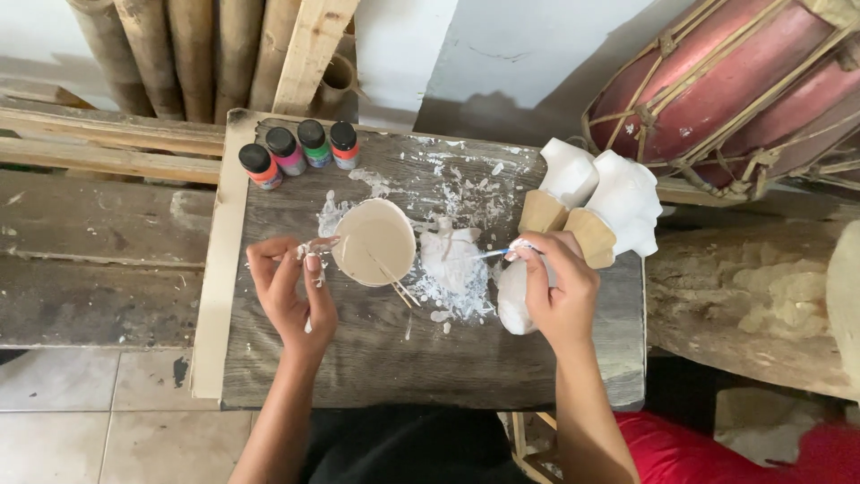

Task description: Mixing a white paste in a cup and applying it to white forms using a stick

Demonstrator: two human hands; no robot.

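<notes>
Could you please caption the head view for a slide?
Left hand by a white cup; right hand holds a brush over plaster pieces.

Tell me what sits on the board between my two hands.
In the head view, between the left hand and right hand sit a round paint-filled cup with thin sticks leaning out, then a white-coated lump amid white splatter on the wooden board.

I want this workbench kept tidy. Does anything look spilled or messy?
Yes. White crumbs and smears are scattered over the dark wooden board, thickest beside the round bowl and around the white lump at its middle.
</notes>
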